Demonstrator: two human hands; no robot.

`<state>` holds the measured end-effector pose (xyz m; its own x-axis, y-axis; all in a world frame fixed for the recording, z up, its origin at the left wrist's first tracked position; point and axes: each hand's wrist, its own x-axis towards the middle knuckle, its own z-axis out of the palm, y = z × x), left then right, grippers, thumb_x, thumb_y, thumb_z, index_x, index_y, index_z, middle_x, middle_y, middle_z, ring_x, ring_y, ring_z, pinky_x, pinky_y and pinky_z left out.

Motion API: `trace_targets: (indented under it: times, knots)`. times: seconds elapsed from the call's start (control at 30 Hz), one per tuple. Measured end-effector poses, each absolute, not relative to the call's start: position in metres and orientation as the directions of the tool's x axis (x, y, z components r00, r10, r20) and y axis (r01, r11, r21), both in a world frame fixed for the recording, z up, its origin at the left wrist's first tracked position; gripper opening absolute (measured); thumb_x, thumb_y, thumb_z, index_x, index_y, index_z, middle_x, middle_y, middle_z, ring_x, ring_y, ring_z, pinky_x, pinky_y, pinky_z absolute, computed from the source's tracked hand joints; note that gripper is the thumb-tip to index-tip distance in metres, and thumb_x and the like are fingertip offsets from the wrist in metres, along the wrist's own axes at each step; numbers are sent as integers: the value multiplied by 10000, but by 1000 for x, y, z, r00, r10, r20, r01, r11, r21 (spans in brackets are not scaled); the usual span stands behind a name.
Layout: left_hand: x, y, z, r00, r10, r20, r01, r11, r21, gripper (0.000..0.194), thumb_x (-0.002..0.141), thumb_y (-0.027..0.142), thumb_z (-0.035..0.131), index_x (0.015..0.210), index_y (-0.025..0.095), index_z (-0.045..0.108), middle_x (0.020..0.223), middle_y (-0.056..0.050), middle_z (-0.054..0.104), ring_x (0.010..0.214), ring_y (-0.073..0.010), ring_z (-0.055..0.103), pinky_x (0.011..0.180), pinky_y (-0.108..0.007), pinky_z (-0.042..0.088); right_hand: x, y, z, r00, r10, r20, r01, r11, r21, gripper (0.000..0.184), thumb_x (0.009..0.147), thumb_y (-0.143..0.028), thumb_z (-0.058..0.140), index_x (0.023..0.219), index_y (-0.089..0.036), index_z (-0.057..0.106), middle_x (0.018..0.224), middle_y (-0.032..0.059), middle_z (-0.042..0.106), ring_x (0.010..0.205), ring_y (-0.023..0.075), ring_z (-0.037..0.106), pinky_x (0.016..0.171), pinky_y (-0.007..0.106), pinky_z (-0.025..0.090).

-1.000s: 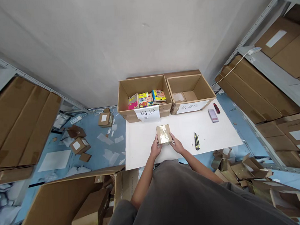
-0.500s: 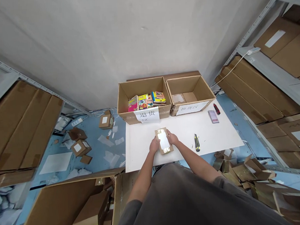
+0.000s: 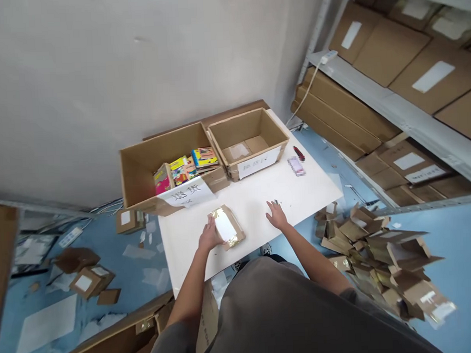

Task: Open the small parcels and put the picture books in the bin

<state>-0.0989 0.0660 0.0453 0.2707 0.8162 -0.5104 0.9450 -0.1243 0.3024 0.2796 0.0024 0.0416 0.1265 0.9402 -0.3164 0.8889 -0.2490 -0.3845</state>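
brown oblong cardboard carton (image 3: 227,226), white-labelled, at seven o'clock on the white rectangular table (image 3: 314,188); left hand (image 3: 209,235) pinches its nine-o'clock edge, seemingly to steady it. right hand (image 3: 277,216), three o'clock from the carton, palm down, fingers slightly spread over a small dark object (image 3: 276,201), mostly hidden; whether pinching, cannot tell.

The paper sheet (image 3: 193,190) on the front of the left open carton (image 3: 134,175) bears large handwritten black characters, 退货, with what looks like 区 beneath. The second sheet (image 3: 259,162) on the right open carton (image 3: 270,125) carries handwriting too blurred to read surely. Dark marks on a shelf box label (image 3: 426,174), print on the books (image 3: 180,171) and the white label on the parcel (image 3: 230,226) are illegible.
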Motion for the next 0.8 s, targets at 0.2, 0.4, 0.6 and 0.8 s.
trace_targets:
  times: [0.2,0.4,0.6,0.8]
  knots:
    - [-93,69,41,263,831,-489,949,-132,286,1516,559,529,915,1660,270,-95,1752,-116,-68,1547,-381,309,1201,-416,374,356,-22,11,294,867,-402,827,-441,-347,598,1015,-350,486,1582,-182,403,1618,148,412,1485,298,362,1172,391,352]
    - [-82,65,43,180,837,-516,970,-65,233,1500,570,568,908,1665,269,-72,1755,-113,-43,1519,-390,364,1175,-425,419,364,-12,-33,311,742,-594,736,-583,-344,552,1000,-342,558,1512,-178,435,1421,168,571,1256,277,593,983,317,464]
    - [-75,64,52,120,814,-568,979,-3,203,1506,550,544,932,1666,308,-52,1757,-91,-38,1457,-396,450,1120,-431,473,353,-4,-52,371,689,-623,628,-680,-378,514,887,-199,661,1365,-172,473,1290,168,630,1105,268,681,844,298,507]
    - [-62,59,62,79,808,-584,974,62,217,1485,533,524,945,1667,270,21,1755,-137,21,1445,-429,440,1088,-463,483,346,7,-29,298,746,-596,515,-651,-557,575,846,-170,612,1375,-190,387,1019,60,724,806,213,737,721,289,543]
